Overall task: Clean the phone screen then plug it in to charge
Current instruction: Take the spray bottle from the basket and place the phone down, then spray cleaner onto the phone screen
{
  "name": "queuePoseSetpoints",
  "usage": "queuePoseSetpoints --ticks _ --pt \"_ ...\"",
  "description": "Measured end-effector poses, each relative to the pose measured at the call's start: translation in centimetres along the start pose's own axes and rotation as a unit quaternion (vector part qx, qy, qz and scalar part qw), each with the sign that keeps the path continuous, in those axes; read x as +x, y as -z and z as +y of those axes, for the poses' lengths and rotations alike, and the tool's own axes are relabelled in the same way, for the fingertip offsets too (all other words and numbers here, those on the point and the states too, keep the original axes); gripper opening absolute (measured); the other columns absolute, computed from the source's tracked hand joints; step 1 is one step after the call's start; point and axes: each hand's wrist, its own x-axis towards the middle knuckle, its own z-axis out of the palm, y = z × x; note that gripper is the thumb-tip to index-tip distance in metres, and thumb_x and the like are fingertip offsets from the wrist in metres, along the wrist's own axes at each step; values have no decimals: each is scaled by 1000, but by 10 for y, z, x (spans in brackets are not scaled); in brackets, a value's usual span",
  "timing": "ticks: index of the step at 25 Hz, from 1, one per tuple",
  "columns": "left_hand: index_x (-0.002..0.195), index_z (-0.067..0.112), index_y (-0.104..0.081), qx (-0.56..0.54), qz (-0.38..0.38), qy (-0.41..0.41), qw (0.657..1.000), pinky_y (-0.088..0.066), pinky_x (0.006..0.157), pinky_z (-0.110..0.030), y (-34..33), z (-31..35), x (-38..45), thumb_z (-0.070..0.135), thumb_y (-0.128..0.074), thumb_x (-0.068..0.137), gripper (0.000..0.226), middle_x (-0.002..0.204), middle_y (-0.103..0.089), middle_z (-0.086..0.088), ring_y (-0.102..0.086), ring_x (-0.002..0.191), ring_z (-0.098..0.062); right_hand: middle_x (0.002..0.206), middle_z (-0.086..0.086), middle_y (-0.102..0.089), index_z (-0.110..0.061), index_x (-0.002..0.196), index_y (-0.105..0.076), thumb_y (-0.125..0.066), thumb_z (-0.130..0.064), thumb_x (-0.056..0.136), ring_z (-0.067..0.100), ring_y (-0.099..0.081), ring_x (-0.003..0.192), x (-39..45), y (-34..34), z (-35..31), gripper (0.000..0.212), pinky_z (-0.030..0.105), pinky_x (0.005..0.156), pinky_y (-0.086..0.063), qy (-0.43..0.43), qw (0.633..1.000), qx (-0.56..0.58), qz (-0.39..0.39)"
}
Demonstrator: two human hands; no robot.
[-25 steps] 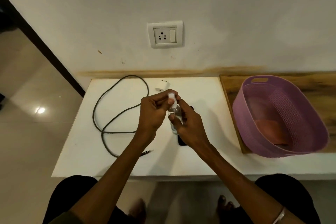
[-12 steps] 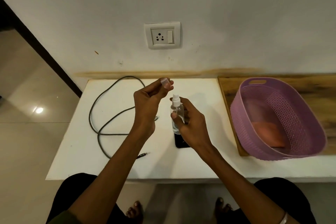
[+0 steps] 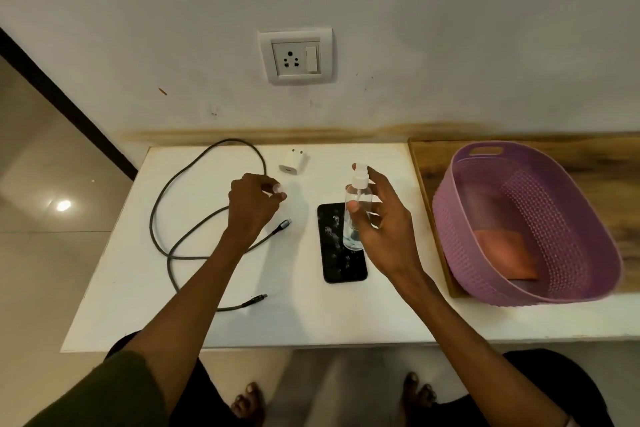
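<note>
Since a moment ago the two hands have moved apart: the left hand [image 3: 254,204] has swung left, pinching a small clear cap [image 3: 278,188] in its fingertips, low over the white table [image 3: 207,315]. The right hand [image 3: 382,222] grips a clear spray bottle [image 3: 356,215] upright, forefinger on the nozzle, above the black phone [image 3: 341,253], which lies flat, screen up and smudged. A grey cable [image 3: 180,218] and white charger plug [image 3: 292,163] lie to the left; a purple basket [image 3: 519,218] stands to the right.
</note>
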Motion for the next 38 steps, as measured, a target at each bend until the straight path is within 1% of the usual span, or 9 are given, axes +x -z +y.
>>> queuePoseSetpoints --ticks 4,8,11,15,17,20,23,29,38 --pt "94 7 -76 66 -14 -12 998 -53 75 -27 -17 -17 4 9 -71 84 11 87 -76 -4 -71 82 -21 116 -12 -65 -49 138 -35 -62 -21 91 12 -66 104 9 7 2 61 28 81 -57 11 999 44 12" --pt "95 4 -73 86 -24 -15 996 -45 66 -14 -21 -16 4 -3 -69 84 14 83 -69 -3 -71 87 -24 113 -6 -66 -44 144 -31 -54 -26 96 18 -67 97 15 9 2 56 37 82 -59 38 997 70 -3" --pt "120 0 -64 141 -57 -14 988 -46 89 -33 -16 -12 6 5 -74 85 37 114 -66 -16 -62 109 -33 105 5 -64 -39 145 -31 -47 -26 99 16 -64 82 14 9 1 51 32 77 -58 60 992 109 -16" --pt "128 3 -58 203 6 -124 971 -45 90 -39 -9 6 -11 18 -69 91 42 118 -63 -18 -57 110 -37 107 13 -56 -42 143 -33 -52 -31 97 15 -59 67 13 11 1 51 29 58 -54 42 992 115 -7" --pt "136 11 -54 159 -49 -181 969 -43 99 -40 -10 16 -25 33 -73 88 56 126 -62 -12 -54 117 -31 113 8 -55 -45 141 -33 -54 -35 96 13 -60 73 13 15 3 52 24 57 -52 24 997 74 -3" --pt "152 17 -32 138 -253 -168 943 -30 115 -41 -18 23 -32 51 -85 68 105 151 -41 -7 -36 139 -27 114 -14 -54 -48 138 -31 -65 -30 88 9 -59 86 13 23 12 62 18 63 -52 27 998 -59 -6" --pt "157 14 -2 253 -340 -177 888 -10 122 -41 -28 14 -29 63 -86 55 141 166 -8 -7 -4 153 -26 94 -2 -61 -48 136 -27 -70 -27 84 10 -61 70 13 30 24 70 24 58 -50 -8 977 -211 -21" --pt "155 14 17 282 -377 -230 852 5 119 -34 -45 -4 -27 73 -82 48 158 166 12 -7 11 153 -23 98 -1 -60 -44 143 -24 -62 -21 89 10 -58 79 12 30 31 70 25 67 -49 5 942 -335 -20" --pt "154 17 18 260 -382 -239 854 2 120 -35 -47 -7 -28 75 -82 46 157 166 12 -3 9 153 -20 86 1 -54 -31 143 -31 -56 -10 91 14 -57 73 1 37 32 61 39 69 -58 19 933 -356 49"
